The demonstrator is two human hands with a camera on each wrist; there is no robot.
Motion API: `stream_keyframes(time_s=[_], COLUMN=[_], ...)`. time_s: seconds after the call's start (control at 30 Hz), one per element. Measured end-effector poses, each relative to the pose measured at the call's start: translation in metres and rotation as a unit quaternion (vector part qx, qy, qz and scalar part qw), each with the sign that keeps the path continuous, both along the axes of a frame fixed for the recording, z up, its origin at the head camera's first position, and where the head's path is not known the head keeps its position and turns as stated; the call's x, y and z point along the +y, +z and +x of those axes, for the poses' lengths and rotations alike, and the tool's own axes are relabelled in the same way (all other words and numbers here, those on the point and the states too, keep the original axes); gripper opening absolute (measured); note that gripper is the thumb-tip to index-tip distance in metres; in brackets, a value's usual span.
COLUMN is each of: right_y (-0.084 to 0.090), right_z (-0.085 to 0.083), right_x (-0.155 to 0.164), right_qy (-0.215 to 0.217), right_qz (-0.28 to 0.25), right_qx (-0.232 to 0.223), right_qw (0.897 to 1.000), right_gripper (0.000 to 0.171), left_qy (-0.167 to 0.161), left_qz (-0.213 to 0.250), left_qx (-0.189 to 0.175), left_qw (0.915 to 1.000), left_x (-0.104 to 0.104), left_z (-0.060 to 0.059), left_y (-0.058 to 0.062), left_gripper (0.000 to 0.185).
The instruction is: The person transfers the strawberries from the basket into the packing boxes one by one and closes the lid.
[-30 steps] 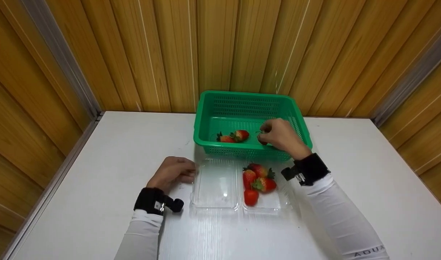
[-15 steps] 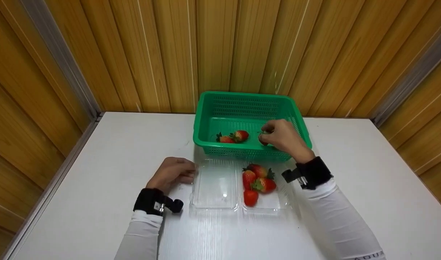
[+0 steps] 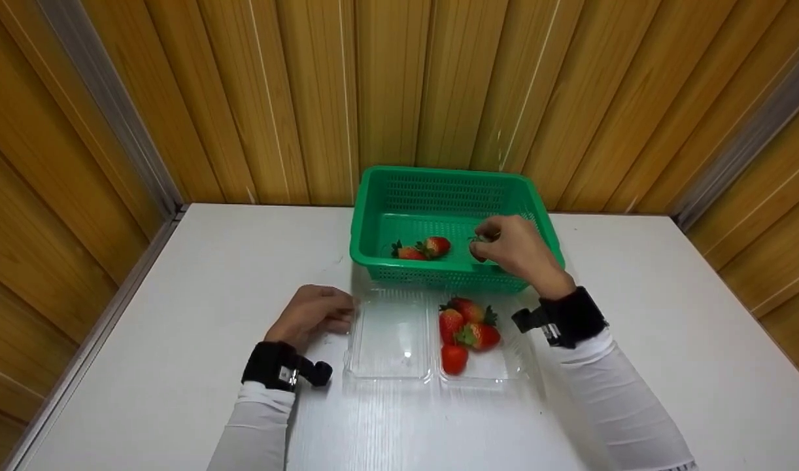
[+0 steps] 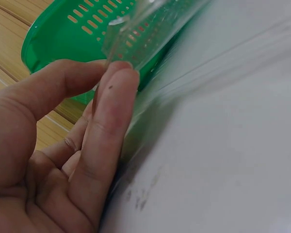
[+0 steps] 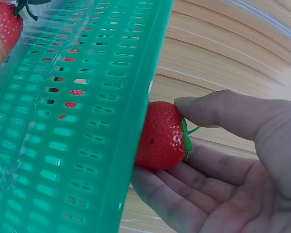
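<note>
My right wrist (image 3: 556,282) has edged toward four o'clock, right fingers (image 5: 223,111) pinching, over the green basket (image 3: 458,265), a strawberry (image 5: 162,138) with the clear box (image 3: 393,343), pinched by my left fingers (image 4: 109,109), at its six o'clock.

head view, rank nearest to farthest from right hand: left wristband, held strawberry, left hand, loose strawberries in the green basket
From the right hand:
1. Held strawberry: at its fingertips
2. Loose strawberries: left part of the green basket
3. Left hand: at the clear container's left edge
4. Left wristband: below the left hand
</note>
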State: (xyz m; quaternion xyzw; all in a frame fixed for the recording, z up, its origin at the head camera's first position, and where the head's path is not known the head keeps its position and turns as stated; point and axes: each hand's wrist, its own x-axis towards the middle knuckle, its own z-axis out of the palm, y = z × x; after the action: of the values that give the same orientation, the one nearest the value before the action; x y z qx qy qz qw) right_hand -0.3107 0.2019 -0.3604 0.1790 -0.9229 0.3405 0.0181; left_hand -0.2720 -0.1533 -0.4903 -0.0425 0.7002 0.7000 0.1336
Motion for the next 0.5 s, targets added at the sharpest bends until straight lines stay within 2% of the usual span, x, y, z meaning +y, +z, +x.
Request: stream_keyframes(time_s=[0.3,0.5], right_y=[0.006,0.011], right_z=[0.008,0.015], right_x=[0.001,0.000], right_qy=[-0.005,-0.006], right_qz=[-0.011,-0.012], right_qx=[-0.005,0.000], right_qw=[1.000,1.000], right_gripper=[0.035,0.035], left_qy=[0.007,0.004], left_qz=[0.022,0.016], left_qx=[-0.008,-0.003], left_qw=[0.9997,0.9999], left_x=[0.001,0.000], left_z=[0.000,-0.001], left_y=[-0.001,-0.001], left_gripper=[0.018,0.020])
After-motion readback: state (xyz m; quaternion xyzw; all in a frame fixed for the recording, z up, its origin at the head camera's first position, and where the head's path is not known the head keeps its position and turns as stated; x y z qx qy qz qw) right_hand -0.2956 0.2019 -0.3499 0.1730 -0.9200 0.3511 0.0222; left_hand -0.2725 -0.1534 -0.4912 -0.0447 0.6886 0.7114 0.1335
